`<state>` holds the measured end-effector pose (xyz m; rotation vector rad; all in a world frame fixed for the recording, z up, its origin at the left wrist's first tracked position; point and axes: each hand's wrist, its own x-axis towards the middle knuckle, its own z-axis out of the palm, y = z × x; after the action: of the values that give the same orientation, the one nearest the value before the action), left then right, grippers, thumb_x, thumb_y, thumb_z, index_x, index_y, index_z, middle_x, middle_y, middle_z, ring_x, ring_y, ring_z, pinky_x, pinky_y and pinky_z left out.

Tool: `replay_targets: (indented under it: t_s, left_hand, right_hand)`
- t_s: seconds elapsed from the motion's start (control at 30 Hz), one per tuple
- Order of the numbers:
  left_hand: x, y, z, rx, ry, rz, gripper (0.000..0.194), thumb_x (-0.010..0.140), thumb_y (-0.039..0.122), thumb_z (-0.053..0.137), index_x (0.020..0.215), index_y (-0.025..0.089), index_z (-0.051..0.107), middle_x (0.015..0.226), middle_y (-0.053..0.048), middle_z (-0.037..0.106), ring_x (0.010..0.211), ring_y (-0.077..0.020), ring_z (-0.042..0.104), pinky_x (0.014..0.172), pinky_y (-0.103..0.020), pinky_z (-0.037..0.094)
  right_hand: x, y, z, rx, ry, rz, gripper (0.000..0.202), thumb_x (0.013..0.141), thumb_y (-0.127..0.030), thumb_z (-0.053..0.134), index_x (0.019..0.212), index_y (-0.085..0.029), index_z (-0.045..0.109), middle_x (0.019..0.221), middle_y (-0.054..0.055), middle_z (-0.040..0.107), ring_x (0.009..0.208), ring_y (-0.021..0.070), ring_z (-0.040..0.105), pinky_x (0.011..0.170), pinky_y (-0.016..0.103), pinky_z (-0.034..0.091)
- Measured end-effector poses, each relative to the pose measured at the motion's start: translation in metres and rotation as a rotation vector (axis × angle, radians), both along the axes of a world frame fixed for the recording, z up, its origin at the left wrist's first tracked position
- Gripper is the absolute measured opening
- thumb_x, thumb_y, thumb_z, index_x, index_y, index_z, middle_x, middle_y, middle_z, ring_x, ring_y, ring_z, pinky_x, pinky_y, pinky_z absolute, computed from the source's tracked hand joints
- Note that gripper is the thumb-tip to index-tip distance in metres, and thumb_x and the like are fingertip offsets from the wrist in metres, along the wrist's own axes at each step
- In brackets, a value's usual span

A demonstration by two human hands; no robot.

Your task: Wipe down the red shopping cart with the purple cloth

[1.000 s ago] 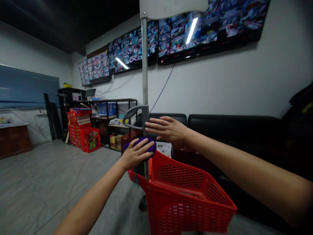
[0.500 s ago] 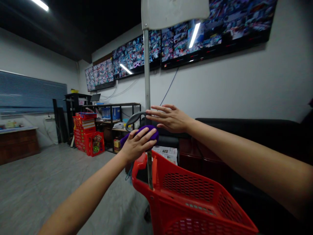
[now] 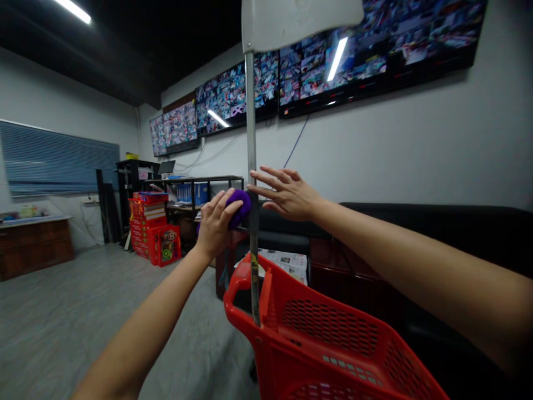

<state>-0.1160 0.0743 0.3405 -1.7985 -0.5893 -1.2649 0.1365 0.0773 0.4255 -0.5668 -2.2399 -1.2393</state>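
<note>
My left hand [image 3: 217, 219] is closed on a purple cloth [image 3: 239, 208], just left of the upright metal pole [image 3: 251, 122]. The pole rises from the handle end of a red plastic shopping cart [image 3: 328, 322] and bears a pale panel [image 3: 300, 22] at its top. On the pole's right side is my right hand [image 3: 287, 193], its fingers spread and nothing in it; the fingertips reach the pole's edge, and whether they touch it I cannot tell.
A black sofa [image 3: 437, 233] stands along the right wall under large screens [image 3: 375, 61]. Newspapers [image 3: 287, 264] lie behind the cart. Red boxes [image 3: 147, 222] and a shelf rack [image 3: 208, 180] are farther back left.
My left hand has moved left and up with the purple cloth, and its fingers have curled more round it. My right hand is slightly higher. The grey curved piece at the pole no longer shows.
</note>
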Motion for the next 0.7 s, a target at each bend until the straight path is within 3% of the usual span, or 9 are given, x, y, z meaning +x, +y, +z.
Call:
replay_targets:
  t_s: [0.07, 0.17, 0.27, 0.47, 0.6, 0.7]
  left_hand:
    - [-0.001, 0.001, -0.002, -0.034, -0.093, -0.017, 0.048, 0.093, 0.020, 0.047, 0.140, 0.025, 0.043, 0.151, -0.011, 0.042, 0.142, -0.0242, 0.034, 0.110, -0.044, 0.033]
    - [0.002, 0.003, -0.019, -0.065, -0.121, -0.026, 0.051, 0.092, 0.022, 0.049, 0.142, 0.024, 0.041, 0.154, -0.012, 0.037, 0.145, -0.0260, 0.029, 0.111, -0.045, 0.032]
    - [0.005, 0.005, -0.042, -0.045, -0.046, -0.028, 0.046, 0.093, 0.019, 0.048, 0.137, 0.028, 0.047, 0.153, -0.009, 0.041, 0.147, -0.0248, 0.027, 0.111, -0.045, 0.031]
    - [0.010, 0.005, -0.067, -0.078, -0.086, 0.007, 0.043, 0.093, 0.023, 0.051, 0.136, 0.026, 0.050, 0.153, -0.010, 0.041, 0.146, -0.0251, 0.028, 0.110, -0.044, 0.034]
    - [0.011, 0.001, -0.097, 0.054, 0.131, -0.014, 0.038, 0.093, 0.021, 0.054, 0.129, 0.032, 0.057, 0.147, -0.005, 0.050, 0.147, -0.0236, 0.026, 0.110, -0.043, 0.033]
    - [0.009, -0.002, -0.119, 0.052, 0.255, -0.057, 0.038, 0.093, 0.018, 0.053, 0.128, 0.032, 0.057, 0.147, -0.004, 0.051, 0.147, -0.0232, 0.028, 0.110, -0.043, 0.034]
  right_hand:
    - [-0.004, 0.002, -0.009, 0.008, 0.070, -0.002, 0.061, 0.097, -0.054, 0.038, 0.153, -0.040, 0.019, 0.163, -0.005, 0.018, 0.149, 0.0280, 0.013, 0.114, 0.051, 0.019]
    - [-0.007, 0.004, -0.021, -0.003, 0.136, 0.005, 0.065, 0.095, -0.060, 0.037, 0.153, -0.038, 0.020, 0.163, -0.002, 0.017, 0.150, 0.0309, 0.009, 0.113, 0.053, 0.019]
    - [-0.007, 0.003, -0.029, -0.050, 0.106, -0.001, 0.062, 0.095, -0.058, 0.038, 0.152, -0.040, 0.023, 0.163, -0.004, 0.018, 0.149, 0.0305, 0.010, 0.114, 0.053, 0.018]
    - [-0.003, -0.005, -0.060, -0.123, 0.008, 0.001, 0.062, 0.096, -0.056, 0.037, 0.153, -0.037, 0.022, 0.162, -0.004, 0.019, 0.148, 0.0263, 0.017, 0.115, 0.046, 0.017]
    - [-0.003, -0.008, -0.081, -0.097, -0.038, 0.025, 0.068, 0.098, -0.054, 0.033, 0.156, -0.022, 0.017, 0.161, 0.005, 0.022, 0.148, 0.0251, 0.020, 0.113, 0.040, 0.021]
    - [-0.005, -0.007, -0.087, -0.045, -0.040, 0.027, 0.070, 0.099, -0.055, 0.031, 0.155, -0.016, 0.016, 0.160, 0.009, 0.025, 0.147, 0.0241, 0.022, 0.111, 0.038, 0.021]
